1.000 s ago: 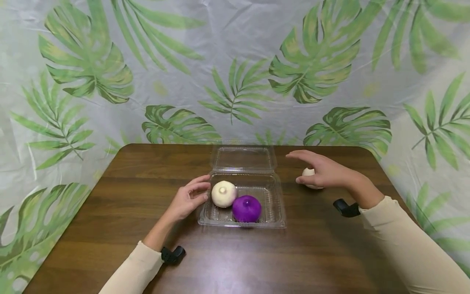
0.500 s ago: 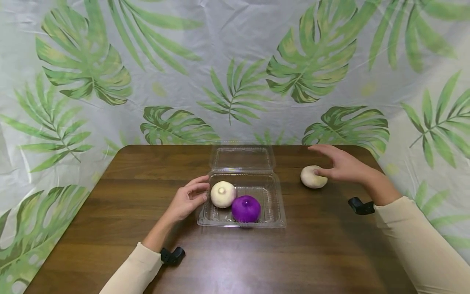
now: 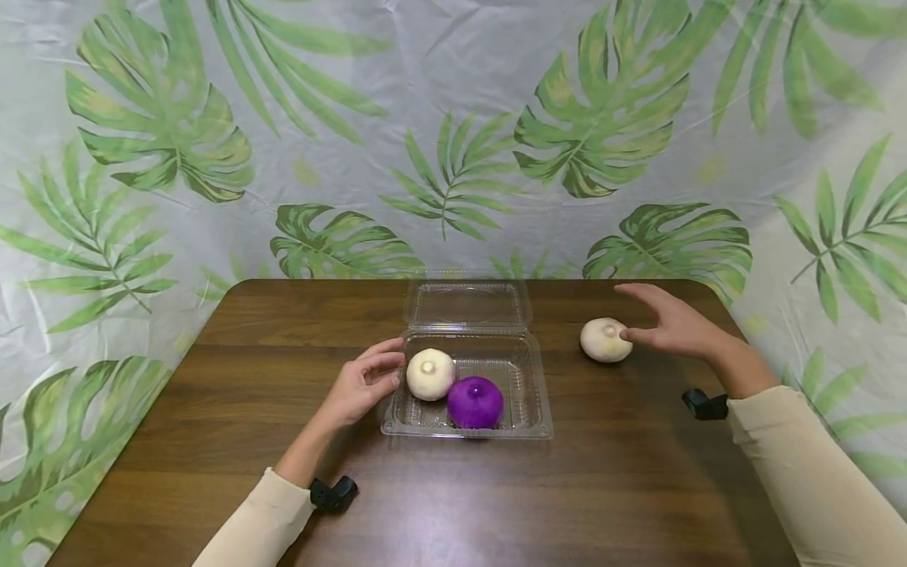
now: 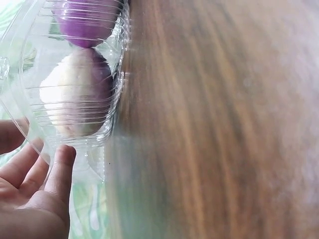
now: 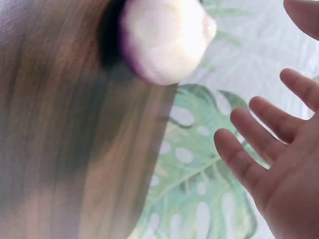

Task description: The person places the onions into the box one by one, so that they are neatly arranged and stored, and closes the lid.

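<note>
A white turnip [image 3: 430,375] with a purple underside and a purple onion-like bulb [image 3: 475,403] sit side by side in a clear plastic clamshell container [image 3: 527,394], its lid [image 3: 468,305] folded back. At the container's left rim is my left hand [image 3: 359,387], fingers relaxed and fingertips right at the plastic. Another white-and-purple turnip [image 3: 605,341] rests on the table to the right of the container. My right hand [image 3: 676,324] is just right of this turnip, its thumb overlapping it in the head view. The right wrist view shows that hand's fingers [image 5: 244,154] spread and holding nothing.
Everything stands on a dark brown wooden table [image 3: 283,331] with rounded far corners. Behind it hangs a pale cloth [image 3: 453,94] printed with green leaves. A black wrist camera [image 3: 333,494] is strapped on the left wrist, another [image 3: 705,404] on the right.
My right hand has drawn back to the right from the loose turnip, bringing more of it into sight. My left hand, the container and the two things inside stay put.
</note>
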Available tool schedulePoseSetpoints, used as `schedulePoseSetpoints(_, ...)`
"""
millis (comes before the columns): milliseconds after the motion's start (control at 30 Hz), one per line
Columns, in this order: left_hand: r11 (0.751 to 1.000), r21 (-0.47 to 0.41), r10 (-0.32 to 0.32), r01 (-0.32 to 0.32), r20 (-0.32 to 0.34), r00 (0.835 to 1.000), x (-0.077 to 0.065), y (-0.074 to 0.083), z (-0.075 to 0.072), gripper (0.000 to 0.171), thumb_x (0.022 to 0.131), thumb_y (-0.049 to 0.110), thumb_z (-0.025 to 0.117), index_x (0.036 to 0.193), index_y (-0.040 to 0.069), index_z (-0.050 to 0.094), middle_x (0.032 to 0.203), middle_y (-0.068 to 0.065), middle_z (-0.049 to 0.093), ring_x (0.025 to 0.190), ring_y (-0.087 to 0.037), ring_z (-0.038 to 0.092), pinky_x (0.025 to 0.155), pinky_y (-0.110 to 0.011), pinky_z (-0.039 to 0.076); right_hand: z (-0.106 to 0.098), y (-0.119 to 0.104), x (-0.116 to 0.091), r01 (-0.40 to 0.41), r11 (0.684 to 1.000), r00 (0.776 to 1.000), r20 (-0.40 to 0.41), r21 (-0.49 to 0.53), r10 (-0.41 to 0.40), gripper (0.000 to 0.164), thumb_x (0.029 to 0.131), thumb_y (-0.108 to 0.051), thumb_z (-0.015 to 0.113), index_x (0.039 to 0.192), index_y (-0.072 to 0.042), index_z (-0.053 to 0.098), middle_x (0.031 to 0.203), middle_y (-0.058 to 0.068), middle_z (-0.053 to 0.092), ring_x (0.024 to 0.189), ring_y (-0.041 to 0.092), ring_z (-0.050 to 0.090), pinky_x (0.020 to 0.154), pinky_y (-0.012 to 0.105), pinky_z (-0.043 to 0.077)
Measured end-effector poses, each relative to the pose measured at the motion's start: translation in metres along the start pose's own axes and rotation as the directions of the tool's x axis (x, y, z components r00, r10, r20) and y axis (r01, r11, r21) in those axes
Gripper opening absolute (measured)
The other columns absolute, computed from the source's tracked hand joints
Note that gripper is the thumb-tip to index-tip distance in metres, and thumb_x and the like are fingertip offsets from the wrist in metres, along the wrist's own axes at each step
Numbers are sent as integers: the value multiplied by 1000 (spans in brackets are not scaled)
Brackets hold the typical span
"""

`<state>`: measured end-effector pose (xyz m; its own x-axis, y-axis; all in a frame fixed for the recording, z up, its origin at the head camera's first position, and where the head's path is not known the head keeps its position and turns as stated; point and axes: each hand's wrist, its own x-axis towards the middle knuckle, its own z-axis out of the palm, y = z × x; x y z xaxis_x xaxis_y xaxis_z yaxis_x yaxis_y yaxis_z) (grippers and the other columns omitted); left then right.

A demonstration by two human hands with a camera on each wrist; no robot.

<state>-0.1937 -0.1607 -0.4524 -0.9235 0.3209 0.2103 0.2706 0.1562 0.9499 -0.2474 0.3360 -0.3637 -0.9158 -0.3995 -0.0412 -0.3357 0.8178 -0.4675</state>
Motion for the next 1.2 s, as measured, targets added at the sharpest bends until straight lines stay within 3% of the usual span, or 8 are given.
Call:
schedulePoseSetpoints(400,1000,-6,-7,7,-3,1000,-1,0,0,38,88,-11,61,125,-20,55,152,-27,42,133,-44,49,107,-30,50,20,25,5,-35,998,996,79,52,31,95,85,-32,77,155,0,22,158,36,18,142,59,17,103,80,28)
schedulePoseSetpoints(567,1000,-3,-7,7,-4,1000,-2,0,-1,39,88,-10,61,125,-20,55,151,-27,41,132,-46,50,105,-24,51,26,28,7,-36,997,995,93,62,30,95,84,-31,78,156,-1,23,158,36,18,142,59,17,102,79,30)
schedulePoseSetpoints(833,1000,8,-3,2,5,1000,2,1,0,38,88,-10,61,125,-20,56,151,-26,42,131,-47,50,108,-34,50,28,27,8,-31,996,995,93,83,23,93,85,-28,77,155,0,23,158,35,19,142,58,18,102,78,30)
schedulePoseSetpoints(1200,1000,5,-15,15,-1,1000,0,1,0,38,88,-10,61,124,-20,56,152,-25,42,132,-46,50,106,-24,50,35,31,14,-10,995,994,106,98,0,92,82,-25,78,155,0,26,156,35,21,141,57,21,101,77,33)
